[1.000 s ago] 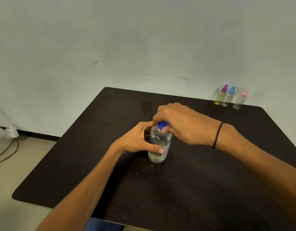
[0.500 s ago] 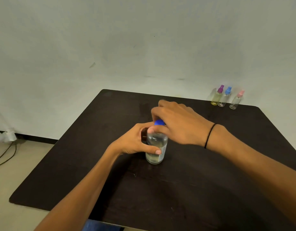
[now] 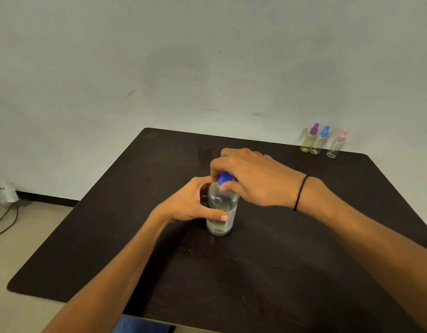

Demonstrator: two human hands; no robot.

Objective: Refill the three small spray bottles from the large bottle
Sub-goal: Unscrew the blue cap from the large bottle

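A large clear bottle (image 3: 221, 212) with pale liquid stands upright near the middle of the dark table (image 3: 279, 260). My left hand (image 3: 190, 203) grips its body from the left, thumb across the front. My right hand (image 3: 251, 179) comes from above and pinches its blue cap (image 3: 224, 177) between thumb and fingers. Three small spray bottles stand in a row at the far right edge: one with a purple top (image 3: 309, 138), one with a blue top (image 3: 319, 140) and one with a pink top (image 3: 337, 144).
A pale wall rises right behind the table. On the floor at the left lie a white plug block (image 3: 5, 194) and dark cables (image 3: 5, 219). The table's near edge ends just above a strip of blue cloth (image 3: 140, 325).
My right hand has shifted its grip around the blue cap, fingers turning on it. The large bottle stays in the same spot in my left hand. The view has drifted slightly.
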